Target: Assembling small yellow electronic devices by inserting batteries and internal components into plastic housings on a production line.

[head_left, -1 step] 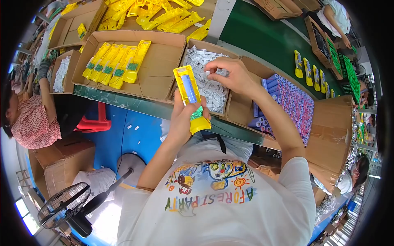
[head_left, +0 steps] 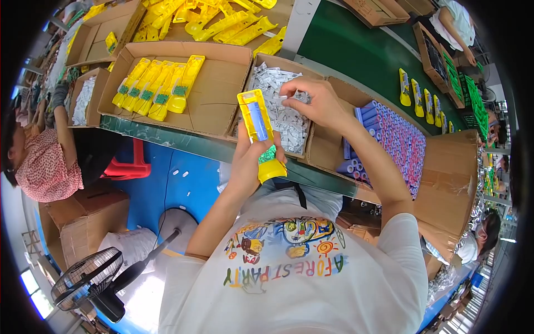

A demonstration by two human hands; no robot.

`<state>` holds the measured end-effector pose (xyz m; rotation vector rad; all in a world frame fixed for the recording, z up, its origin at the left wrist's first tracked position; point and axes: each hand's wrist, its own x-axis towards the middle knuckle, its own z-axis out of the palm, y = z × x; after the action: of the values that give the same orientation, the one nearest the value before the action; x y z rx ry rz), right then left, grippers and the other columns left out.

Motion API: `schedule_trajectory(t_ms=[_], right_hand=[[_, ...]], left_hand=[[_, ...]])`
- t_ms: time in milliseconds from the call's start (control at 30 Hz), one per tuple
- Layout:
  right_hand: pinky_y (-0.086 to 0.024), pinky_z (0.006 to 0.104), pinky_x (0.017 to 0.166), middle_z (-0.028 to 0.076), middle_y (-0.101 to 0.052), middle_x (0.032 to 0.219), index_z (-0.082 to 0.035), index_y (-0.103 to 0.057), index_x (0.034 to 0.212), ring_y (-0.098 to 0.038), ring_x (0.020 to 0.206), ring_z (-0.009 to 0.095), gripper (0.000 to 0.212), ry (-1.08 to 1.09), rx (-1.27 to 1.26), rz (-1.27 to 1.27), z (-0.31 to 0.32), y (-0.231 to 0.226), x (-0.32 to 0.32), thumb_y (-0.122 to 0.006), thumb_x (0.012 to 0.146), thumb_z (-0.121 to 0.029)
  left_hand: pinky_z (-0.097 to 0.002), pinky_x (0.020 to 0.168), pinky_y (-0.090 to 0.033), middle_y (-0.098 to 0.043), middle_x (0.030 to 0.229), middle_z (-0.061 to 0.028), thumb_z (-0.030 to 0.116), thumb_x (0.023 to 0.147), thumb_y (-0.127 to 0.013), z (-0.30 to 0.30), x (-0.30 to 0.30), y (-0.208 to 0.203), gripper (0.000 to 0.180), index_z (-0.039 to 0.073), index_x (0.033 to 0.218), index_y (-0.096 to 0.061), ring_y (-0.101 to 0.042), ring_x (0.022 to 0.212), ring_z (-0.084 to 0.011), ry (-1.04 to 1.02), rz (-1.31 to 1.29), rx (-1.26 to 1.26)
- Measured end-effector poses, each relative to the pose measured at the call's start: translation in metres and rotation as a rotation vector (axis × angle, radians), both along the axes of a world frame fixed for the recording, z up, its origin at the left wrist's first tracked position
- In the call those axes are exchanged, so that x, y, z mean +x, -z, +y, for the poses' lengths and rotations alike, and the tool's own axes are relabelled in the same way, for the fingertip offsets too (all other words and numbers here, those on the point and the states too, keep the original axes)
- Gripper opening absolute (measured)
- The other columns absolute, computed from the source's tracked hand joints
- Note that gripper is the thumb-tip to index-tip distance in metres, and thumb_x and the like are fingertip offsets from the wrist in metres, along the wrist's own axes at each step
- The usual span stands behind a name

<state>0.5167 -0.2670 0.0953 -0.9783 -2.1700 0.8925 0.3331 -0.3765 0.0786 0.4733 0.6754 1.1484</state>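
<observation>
Left hand (head_left: pixel 250 160): you're gripping the shell (head_left: pixel 272 169), cell (head_left: pixel 257 122) inside, near the box's (head_left: pixel 296 64) left side | right hand (head_left: pixel 316 101): you're pinching a white piece (head_left: pixel 284 99) | risk: by tilting, you may be spilling the cell

L hand (head_left: pixel 245 167) nr ctr., fingers (head_left: pixel 280 147) curled in a closed grip; L forearm (head_left: pixel 217 216) slants up twd 1 o'clock. R hand (head_left: pixel 318 103) approx. 1–2 o'clock fr. L, fingertips pinched tog. w/ thumb, pointing 9 o'clock; R forearm (head_left: pixel 371 153) angled twd 11, elbow bent nr 4.
</observation>
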Motion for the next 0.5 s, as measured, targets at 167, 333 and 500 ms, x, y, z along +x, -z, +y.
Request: schedule_trajectory(t_ms=[167,333,500], right_hand=[[-0.049,0.031,0.079,0.006,-0.067,0.088,-0.006,-0.065,0.089,-0.062,0.086,0.019,0.016,0.098,0.014,-0.005,-0.002,-0.008,0.001,-0.072,0.075,-0.009],[-0.043,0.0342,0.091,0.003,-0.064,0.093,-0.009,-0.066,0.087,-0.06,0.092,0.021,0.015,-0.024,0.374,-0.008,-0.015,-0.014,-0.011,-0.073,0.074,-0.009],[-0.047,0.0296,0.072,0.005,-0.063,0.092,-0.005,-0.067,0.081,-0.061,0.082,0.016,0.011,0.189,0.198,0.05,-0.03,-0.009,-0.022,-0.072,0.079,-0.015]], left_hand=[[-0.0408,0.077,-0.054,-0.053,0.099,-0.0144,0.007,0.088,-0.046,-0.002,-0.003,-0.001,0.042,0.012,0.127,-0.031,-0.06,0.084,-0.0251,0.078,-0.079,0.044],[-0.0354,0.085,-0.053,-0.055,0.117,-0.0188,0.011,0.094,-0.054,0.011,0.009,0.009,0.035,0.005,0.12,-0.031,-0.061,0.102,-0.0256,-0.326,0.342,0.211],[-0.0395,0.099,-0.047,-0.048,0.129,-0.0263,0.008,0.095,-0.051,0.014,0.014,-0.008,0.038,0.003,0.124,-0.028,-0.054,0.117,-0.0296,-0.306,0.045,0.129]])
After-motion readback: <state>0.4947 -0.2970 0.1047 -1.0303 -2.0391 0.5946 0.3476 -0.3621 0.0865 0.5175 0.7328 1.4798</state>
